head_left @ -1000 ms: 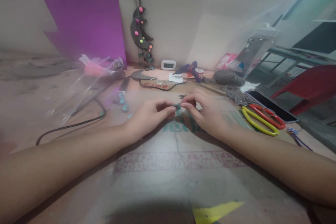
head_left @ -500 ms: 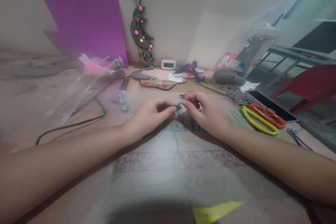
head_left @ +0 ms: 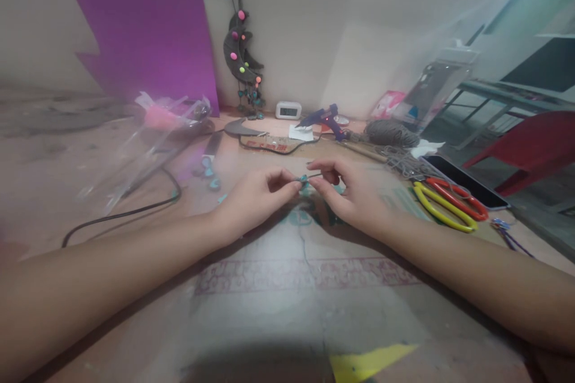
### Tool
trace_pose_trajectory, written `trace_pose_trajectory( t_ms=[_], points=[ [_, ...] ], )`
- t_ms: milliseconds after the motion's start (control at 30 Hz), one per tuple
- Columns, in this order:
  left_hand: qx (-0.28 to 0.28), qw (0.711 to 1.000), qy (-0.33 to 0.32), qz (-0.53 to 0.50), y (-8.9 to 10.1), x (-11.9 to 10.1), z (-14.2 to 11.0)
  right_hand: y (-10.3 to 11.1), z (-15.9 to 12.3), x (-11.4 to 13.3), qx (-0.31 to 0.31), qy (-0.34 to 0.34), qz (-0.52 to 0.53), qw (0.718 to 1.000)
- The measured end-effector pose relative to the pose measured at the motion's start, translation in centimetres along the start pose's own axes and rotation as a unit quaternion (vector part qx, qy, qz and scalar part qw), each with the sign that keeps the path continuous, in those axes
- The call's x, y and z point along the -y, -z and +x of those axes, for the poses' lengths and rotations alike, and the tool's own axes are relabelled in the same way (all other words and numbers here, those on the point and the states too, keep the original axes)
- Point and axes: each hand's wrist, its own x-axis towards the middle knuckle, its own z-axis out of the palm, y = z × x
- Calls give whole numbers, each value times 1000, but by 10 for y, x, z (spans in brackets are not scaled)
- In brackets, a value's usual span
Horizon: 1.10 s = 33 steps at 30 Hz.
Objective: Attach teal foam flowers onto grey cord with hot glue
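Between the thumb and index finger of my left hand [head_left: 258, 194] is a small teal bead-like piece [head_left: 304, 181]. A thin dark strand [head_left: 317, 175] runs from it, roughly level, into my right hand [head_left: 348, 188]; whether it is thread or a needle is unclear. My right index finger is raised off the thumb, while the other fingers curl behind the strand. Below the hands a thin grey thread [head_left: 303, 245] trails down over the printed sheet [head_left: 269, 323]. Both hands hover over this sheet, close together.
Small teal pieces [head_left: 207, 169] lie left of my hands. Behind are a glue gun [head_left: 330, 121], a white clock [head_left: 288, 111] and a moon-shaped hanging [head_left: 236, 54]. To the right are scissors [head_left: 442, 206], a phone [head_left: 467, 182] and grey yarn [head_left: 390, 133]. A black cord [head_left: 121, 214] curves at left.
My right index finger has lifted away from the thumb, and the dark strand now shows between the hands. The left hand keeps its pinch in the same place.
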Motion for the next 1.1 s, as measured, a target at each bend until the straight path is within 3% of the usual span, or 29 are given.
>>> trace_pose_trajectory(
  t_ms=[300, 567, 733, 800, 933, 1100],
  points=[
    [-37, 999, -2, 8, 0, -4, 0, 3, 1, 4, -27, 25, -17, 999],
    [-50, 999, 8, 8, 1, -8, 0, 8, -1, 12, -10, 36, -23, 999],
    [-48, 999, 10, -2, 1, -7, 0, 9, -1, 14, -10, 84, -19, 996],
    [-48, 999, 9, 0, 1, -6, 0, 6, 0, 12, -14, 65, -18, 998],
    [-52, 999, 9, 6, 2, -5, -1, 2, 1, 5, -35, -34, 7, 999],
    [-59, 998, 8, 18, 2, -5, 0, 1, 1, 7, -9, -151, 170, 974]
  ],
)
